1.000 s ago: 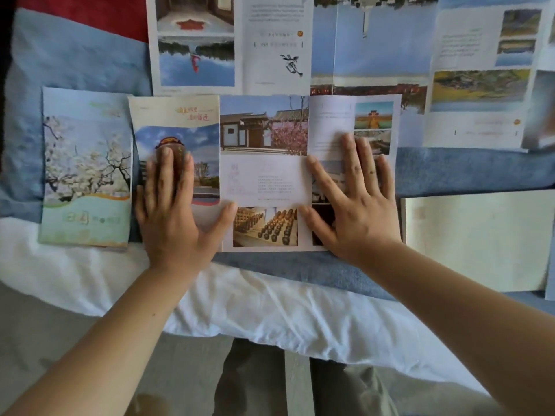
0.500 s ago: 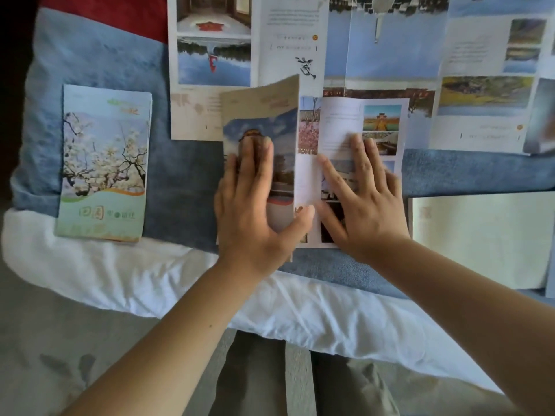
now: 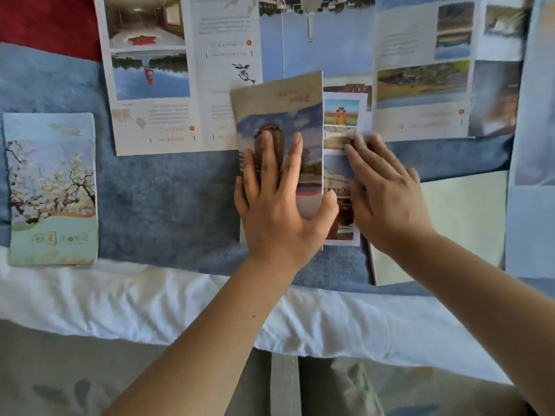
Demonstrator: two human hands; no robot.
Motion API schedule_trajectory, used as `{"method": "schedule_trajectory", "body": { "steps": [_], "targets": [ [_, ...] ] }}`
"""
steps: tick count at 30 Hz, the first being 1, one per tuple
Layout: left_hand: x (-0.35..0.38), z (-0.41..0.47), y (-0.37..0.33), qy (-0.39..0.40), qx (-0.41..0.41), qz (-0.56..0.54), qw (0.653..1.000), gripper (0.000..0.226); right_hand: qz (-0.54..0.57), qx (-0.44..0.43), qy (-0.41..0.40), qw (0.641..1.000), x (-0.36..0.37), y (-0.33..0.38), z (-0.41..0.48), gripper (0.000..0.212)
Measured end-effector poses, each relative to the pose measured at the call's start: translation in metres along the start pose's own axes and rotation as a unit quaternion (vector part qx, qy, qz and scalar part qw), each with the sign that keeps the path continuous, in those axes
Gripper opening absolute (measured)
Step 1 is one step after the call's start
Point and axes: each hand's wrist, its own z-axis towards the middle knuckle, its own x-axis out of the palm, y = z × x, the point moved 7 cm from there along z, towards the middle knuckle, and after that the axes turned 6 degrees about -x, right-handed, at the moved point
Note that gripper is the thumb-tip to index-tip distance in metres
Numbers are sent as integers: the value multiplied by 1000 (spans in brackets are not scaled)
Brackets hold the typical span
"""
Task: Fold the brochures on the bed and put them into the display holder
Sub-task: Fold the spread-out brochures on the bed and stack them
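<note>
Head view: a partly folded brochure (image 3: 279, 97) lies on the blue blanket (image 3: 168, 199) of the bed, near the middle of the picture. Its cover panel, with a brown tower against a blue sky, is turned over onto the panels beneath. The left hand (image 3: 276, 205) lies flat on this cover, fingers straight and spread and the thumb reaching out to the cover's right edge, pressing it down without gripping. Just beside it, the right hand (image 3: 387, 199) rests flat on the uncovered right panel (image 3: 341, 115) of the same brochure. Its fingers are straight and close together, their tips blurred.

Well apart to the left, a folded blossom brochure (image 3: 51, 187) lies closed on the blanket, its lower edge at the white sheet (image 3: 150, 301). Behind the hands an unfolded brochure (image 3: 180, 85) lies spread open, and a second unfolded brochure (image 3: 420, 49) continues to the right of it. The top edge of the brochure under the hands overlaps both. A cream sheet (image 3: 468, 223) lies just right of the right hand. Red cloth (image 3: 45, 19) shows at the far left corner.
</note>
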Motion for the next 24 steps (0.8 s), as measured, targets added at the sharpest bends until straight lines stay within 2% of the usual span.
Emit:
{"method": "schedule_trajectory", "body": {
  "steps": [4,7,10,14,18,21,24],
  "targets": [
    [11,-4,-19,-12,34,-2,999,74,106,0,-49,993,-10,-3,8,53],
    [29,-6,-23,-11,76,59,995,61,151,-29,-68,986,-16,-10,4,58],
    [48,-4,-17,-26,111,127,985,62,116,-9,-59,991,-9,-14,-6,66],
    [55,-2,-15,-62,128,137,980,62,1,-5,-40,999,3,-6,-10,59],
    [55,-2,-16,-60,128,144,979,58,-75,19,-2,997,16,7,-11,64],
    [49,-2,-19,-45,126,123,983,56,-89,32,13,995,23,9,-12,65],
    [38,-2,-17,-35,94,56,993,60,-108,45,19,993,27,8,-13,61]
  ]
}}
